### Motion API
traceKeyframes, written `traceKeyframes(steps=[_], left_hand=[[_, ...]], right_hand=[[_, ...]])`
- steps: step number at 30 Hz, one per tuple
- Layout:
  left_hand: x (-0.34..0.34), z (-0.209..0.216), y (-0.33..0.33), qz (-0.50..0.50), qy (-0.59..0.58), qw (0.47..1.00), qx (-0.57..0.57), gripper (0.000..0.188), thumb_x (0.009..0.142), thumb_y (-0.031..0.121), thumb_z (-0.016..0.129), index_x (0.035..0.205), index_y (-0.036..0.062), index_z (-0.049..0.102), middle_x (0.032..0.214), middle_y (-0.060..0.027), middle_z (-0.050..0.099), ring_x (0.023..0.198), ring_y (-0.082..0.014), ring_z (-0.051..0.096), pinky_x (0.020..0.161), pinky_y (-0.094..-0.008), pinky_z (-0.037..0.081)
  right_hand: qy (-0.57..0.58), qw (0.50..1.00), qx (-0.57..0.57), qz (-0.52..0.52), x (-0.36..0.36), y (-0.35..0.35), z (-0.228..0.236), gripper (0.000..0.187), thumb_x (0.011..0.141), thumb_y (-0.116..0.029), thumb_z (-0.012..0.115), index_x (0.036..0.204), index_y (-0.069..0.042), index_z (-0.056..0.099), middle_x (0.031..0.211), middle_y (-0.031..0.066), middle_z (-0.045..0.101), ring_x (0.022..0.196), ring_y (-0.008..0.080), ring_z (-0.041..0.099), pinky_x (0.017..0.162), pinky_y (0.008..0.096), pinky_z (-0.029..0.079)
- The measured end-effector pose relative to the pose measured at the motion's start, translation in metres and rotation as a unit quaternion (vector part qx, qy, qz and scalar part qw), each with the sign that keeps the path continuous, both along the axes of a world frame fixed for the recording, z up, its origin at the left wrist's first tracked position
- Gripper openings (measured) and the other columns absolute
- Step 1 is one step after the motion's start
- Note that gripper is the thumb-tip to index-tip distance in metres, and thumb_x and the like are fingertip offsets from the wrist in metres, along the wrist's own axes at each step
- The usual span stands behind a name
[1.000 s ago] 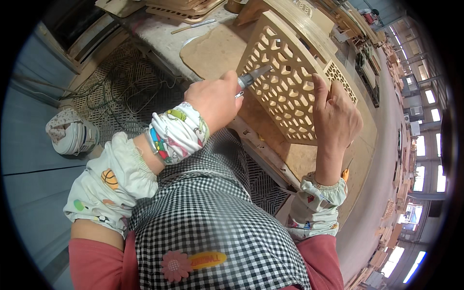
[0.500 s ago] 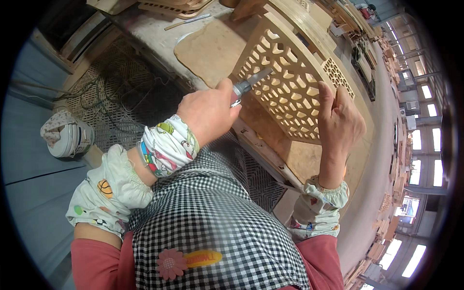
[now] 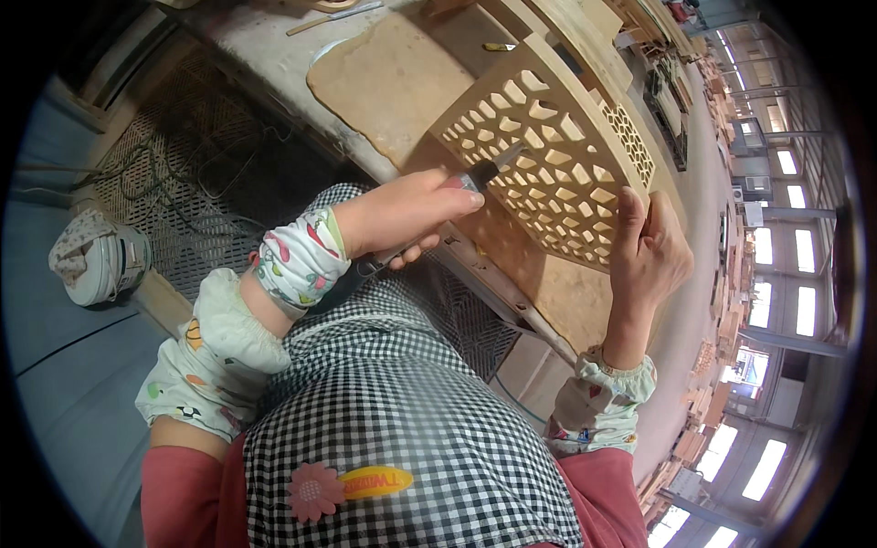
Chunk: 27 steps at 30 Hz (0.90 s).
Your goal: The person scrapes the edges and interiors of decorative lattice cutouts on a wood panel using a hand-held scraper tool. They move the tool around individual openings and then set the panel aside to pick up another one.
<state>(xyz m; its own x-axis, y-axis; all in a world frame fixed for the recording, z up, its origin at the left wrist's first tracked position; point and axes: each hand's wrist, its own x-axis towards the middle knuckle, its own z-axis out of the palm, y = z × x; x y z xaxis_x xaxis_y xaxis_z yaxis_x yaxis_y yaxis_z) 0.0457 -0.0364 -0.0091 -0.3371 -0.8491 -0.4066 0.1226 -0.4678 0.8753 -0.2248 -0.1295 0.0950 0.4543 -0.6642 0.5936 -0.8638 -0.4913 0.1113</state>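
Note:
My left hand [image 3: 397, 215] is closed around a dark hand-held power tool [image 3: 482, 173] with a narrow, flat tip. The tip points at the cut-outs of a pale wooden lattice panel [image 3: 566, 87]; whether it touches the wood I cannot tell. The panel is pierced with many irregular holes and stands tilted on the bench. At its right edge, my right hand [image 3: 650, 247] grips the wood, thumb up and fingers folded behind. A second pierced face [image 3: 626, 137] adjoins the panel's far right side.
A tan sheet [image 3: 393, 82] lies on the workbench [image 3: 265, 46] beyond my left hand. Near the panel's top is a small yellow-and-dark item [image 3: 499, 47]. A thin stick [image 3: 333, 18] lies farther back. On the floor at left stand a white bucket [image 3: 105, 274] and loose cables [image 3: 155, 178].
My left hand has rolled, showing fingers underneath, and the tool tip sits farther right across the lattice. My right hand keeps its hold. The whole view has shifted slightly.

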Motion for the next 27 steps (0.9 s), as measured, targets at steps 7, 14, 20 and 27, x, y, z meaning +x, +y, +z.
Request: traceKeyframes(steps=[7,14,20,27], left_hand=[[-0.003,-0.019,0.001,-0.008,0.136,0.991,0.001,0.035,0.111,0.044,0.052,0.108,0.0095,0.046,0.067,-0.0002,0.055,0.046,-0.0072,0.051,0.038,-0.0243,0.043],[-0.008,-0.008,0.021,0.016,0.021,0.999,-0.028,0.034,0.11,0.038,0.056,0.111,0.0051,0.051,0.071,0.0002,0.055,0.046,-0.0067,0.051,0.04,-0.0236,0.043],[-0.027,-0.013,0.03,0.106,-0.176,0.966,-0.154,0.045,0.105,0.038,0.065,0.113,-0.0051,0.053,0.097,-0.0234,0.076,0.081,-0.0395,0.075,0.074,-0.0471,0.059],[-0.028,0.002,0.021,0.079,-0.28,0.945,-0.15,0.047,0.103,0.037,0.066,0.112,-0.0067,0.051,0.087,-0.0306,0.073,0.082,-0.0493,0.072,0.071,-0.0527,0.058]], right_hand=[[-0.003,1.0,0.009,-0.006,-0.004,-0.002,-0.001,0.06,0.104,-0.058,0.065,0.073,-0.009,0.049,0.056,0.0088,0.047,0.051,0.0281,0.048,0.052,0.0393,0.037],[-0.054,0.998,0.023,0.01,-0.005,-0.01,-0.005,0.058,0.106,-0.056,0.064,0.075,-0.008,0.054,0.059,0.0091,0.051,0.052,0.0252,0.049,0.052,0.0379,0.038],[-0.054,0.998,0.034,0.015,-0.005,-0.009,-0.005,0.056,0.106,-0.054,0.063,0.077,-0.006,0.058,0.06,0.01,0.052,0.052,0.0255,0.05,0.052,0.0378,0.037],[-0.046,0.998,0.029,0.013,-0.01,-0.008,-0.008,0.056,0.106,-0.055,0.062,0.079,-0.006,0.059,0.06,0.0105,0.048,0.051,0.026,0.046,0.051,0.0391,0.034]])
